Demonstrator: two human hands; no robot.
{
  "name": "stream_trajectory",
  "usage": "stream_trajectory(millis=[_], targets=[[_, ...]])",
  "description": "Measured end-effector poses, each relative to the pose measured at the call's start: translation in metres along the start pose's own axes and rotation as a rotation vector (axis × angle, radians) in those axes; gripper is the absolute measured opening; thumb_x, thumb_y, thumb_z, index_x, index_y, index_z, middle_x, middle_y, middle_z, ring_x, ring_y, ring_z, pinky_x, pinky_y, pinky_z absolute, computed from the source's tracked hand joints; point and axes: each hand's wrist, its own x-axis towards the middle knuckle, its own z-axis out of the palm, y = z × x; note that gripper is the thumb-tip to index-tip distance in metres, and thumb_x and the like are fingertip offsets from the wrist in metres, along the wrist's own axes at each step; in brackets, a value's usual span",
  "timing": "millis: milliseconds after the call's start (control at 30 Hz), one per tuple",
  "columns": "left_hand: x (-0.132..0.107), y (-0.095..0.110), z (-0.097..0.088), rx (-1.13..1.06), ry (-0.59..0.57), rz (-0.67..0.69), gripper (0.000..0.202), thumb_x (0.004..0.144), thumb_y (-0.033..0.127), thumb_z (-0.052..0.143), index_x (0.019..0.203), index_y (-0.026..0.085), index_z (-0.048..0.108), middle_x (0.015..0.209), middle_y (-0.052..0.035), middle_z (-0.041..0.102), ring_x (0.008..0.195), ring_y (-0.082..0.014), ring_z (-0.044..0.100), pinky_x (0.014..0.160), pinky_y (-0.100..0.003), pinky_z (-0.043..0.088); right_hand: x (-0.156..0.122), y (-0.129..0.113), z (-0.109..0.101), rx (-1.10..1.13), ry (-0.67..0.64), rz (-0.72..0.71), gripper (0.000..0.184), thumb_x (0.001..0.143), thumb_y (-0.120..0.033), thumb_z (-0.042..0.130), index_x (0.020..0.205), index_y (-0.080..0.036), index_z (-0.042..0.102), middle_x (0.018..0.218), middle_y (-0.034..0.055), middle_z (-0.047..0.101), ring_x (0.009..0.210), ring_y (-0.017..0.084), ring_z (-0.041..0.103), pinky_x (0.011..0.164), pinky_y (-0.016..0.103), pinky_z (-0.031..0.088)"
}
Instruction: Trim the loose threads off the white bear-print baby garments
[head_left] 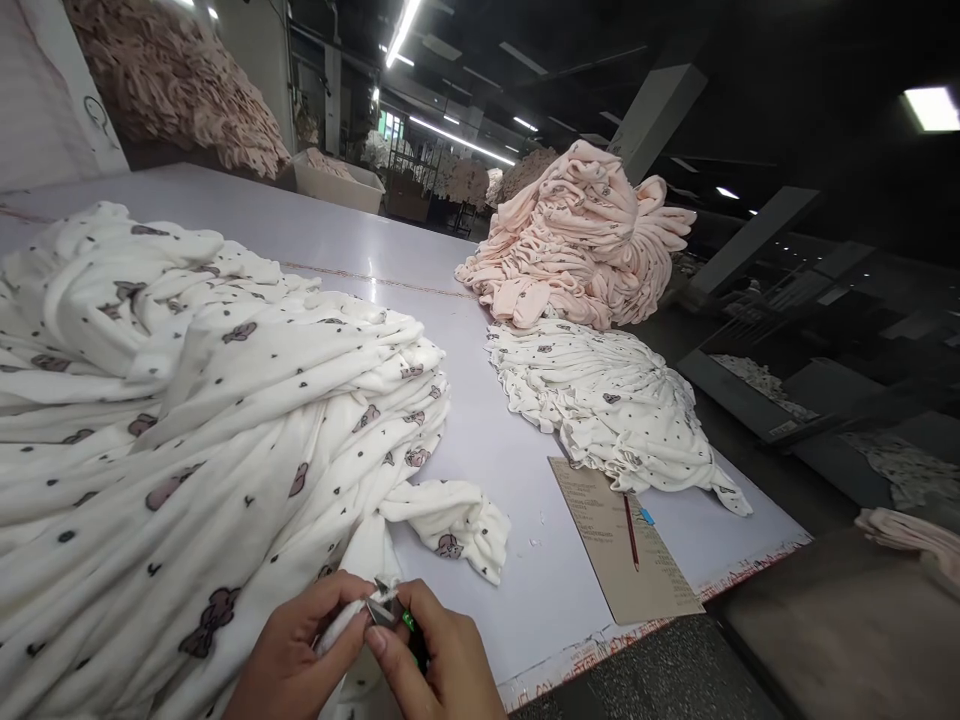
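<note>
A big heap of white fabric pieces printed with small dark bows (187, 420) covers the left of the table. At the bottom edge my left hand (300, 655) pinches a white strip of that fabric. My right hand (442, 665) is closed round a small metal cutter with a green part (394, 612), its tip touching the pinched strip. A loose knotted end of the white fabric (454, 525) lies just beyond my hands.
The pale table (337, 250) ends at a worn edge on the right. A brown paper sheet (622, 545) with a red pencil (631, 532) lies near that edge. Behind it sit a smaller white printed stack (615, 400) and a pink stack (585, 240). More pink fabric is piled far left.
</note>
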Motion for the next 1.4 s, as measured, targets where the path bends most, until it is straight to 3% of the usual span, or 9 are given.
stream_trajectory(millis=[167, 367, 467, 667, 767, 900, 967, 1167, 1400], targets=[[-0.005, 0.01, 0.003, -0.051, -0.008, -0.024, 0.02, 0.073, 0.039, 0.067, 0.068, 0.021, 0.066, 0.068, 0.0002, 0.065, 0.071, -0.0183, 0.058, 0.063, -0.019, 0.046, -0.002, -0.006, -0.004, 0.011, 0.012, -0.002, 0.028, 0.089, -0.043, 0.046, 0.075, -0.021, 0.056, 0.053, -0.0027, 0.041, 0.049, 0.012, 0.039, 0.043, 0.021, 0.025], [0.001, 0.01, 0.001, -0.495, -0.086, -0.323, 0.029, 0.066, 0.044, 0.075, 0.077, 0.018, 0.069, 0.061, 0.0029, 0.066, 0.058, -0.0125, 0.057, 0.059, -0.02, 0.048, -0.005, 0.002, -0.009, 0.075, -0.019, 0.023, 0.036, 0.089, -0.048, 0.044, 0.072, -0.018, 0.057, 0.054, -0.0018, 0.043, 0.052, 0.013, 0.043, 0.044, 0.02, 0.027], [0.003, 0.007, 0.0, -0.614, -0.125, -0.363, 0.029, 0.066, 0.042, 0.077, 0.079, 0.017, 0.069, 0.059, 0.0034, 0.066, 0.057, -0.0133, 0.059, 0.06, -0.022, 0.049, -0.005, 0.004, -0.008, 0.048, -0.011, 0.046, 0.033, 0.088, -0.047, 0.045, 0.075, -0.018, 0.055, 0.056, -0.0024, 0.042, 0.052, 0.012, 0.041, 0.044, 0.02, 0.026], [0.002, 0.007, -0.001, -0.521, -0.194, -0.34, 0.026, 0.072, 0.042, 0.071, 0.078, 0.017, 0.068, 0.061, 0.0024, 0.066, 0.061, -0.0153, 0.06, 0.062, -0.023, 0.047, -0.003, 0.0, -0.004, -0.049, 0.038, -0.011, 0.03, 0.088, -0.045, 0.044, 0.074, -0.02, 0.052, 0.056, -0.0027, 0.043, 0.051, 0.012, 0.04, 0.045, 0.021, 0.025], [-0.002, 0.009, 0.0, -0.286, -0.114, -0.23, 0.026, 0.072, 0.044, 0.067, 0.079, 0.019, 0.067, 0.069, 0.0003, 0.067, 0.068, -0.0181, 0.059, 0.065, -0.024, 0.047, -0.003, 0.0, -0.006, -0.029, 0.014, 0.01, 0.032, 0.089, -0.046, 0.042, 0.074, -0.02, 0.053, 0.054, -0.0027, 0.041, 0.05, 0.012, 0.039, 0.044, 0.021, 0.024], [-0.006, 0.007, 0.0, 0.123, 0.124, 0.208, 0.005, 0.077, 0.028, 0.058, 0.074, 0.023, 0.06, 0.076, 0.001, 0.062, 0.077, -0.0178, 0.057, 0.073, -0.021, 0.041, -0.005, 0.003, -0.011, 0.108, -0.06, 0.067, 0.036, 0.089, -0.049, 0.042, 0.074, -0.019, 0.053, 0.053, -0.0031, 0.041, 0.05, 0.012, 0.04, 0.046, 0.02, 0.028], [-0.006, 0.003, -0.001, 0.217, 0.161, 0.309, 0.006, 0.079, 0.022, 0.054, 0.073, 0.024, 0.055, 0.074, 0.0017, 0.058, 0.074, -0.0165, 0.055, 0.071, -0.02, 0.039, -0.006, 0.005, -0.014, 0.145, -0.084, 0.07, 0.036, 0.089, -0.049, 0.042, 0.074, -0.018, 0.053, 0.053, -0.0033, 0.04, 0.05, 0.012, 0.04, 0.047, 0.02, 0.028], [-0.007, -0.006, -0.001, 0.203, 0.143, 0.323, 0.008, 0.081, 0.021, 0.051, 0.074, 0.025, 0.052, 0.076, 0.0006, 0.058, 0.076, -0.0179, 0.055, 0.071, -0.022, 0.038, -0.009, 0.006, -0.015, 0.044, -0.117, 0.075, 0.03, 0.087, -0.046, 0.047, 0.081, -0.019, 0.061, 0.055, -0.0027, 0.042, 0.051, 0.012, 0.04, 0.043, 0.02, 0.024], [-0.008, -0.006, -0.001, 0.178, 0.107, 0.34, 0.009, 0.081, 0.021, 0.052, 0.073, 0.025, 0.05, 0.074, 0.0022, 0.055, 0.073, -0.0157, 0.054, 0.071, -0.02, 0.039, -0.007, -0.003, -0.013, -0.041, -0.137, 0.042, 0.029, 0.088, -0.044, 0.047, 0.078, -0.02, 0.059, 0.057, -0.0019, 0.043, 0.052, 0.012, 0.039, 0.043, 0.02, 0.026]])
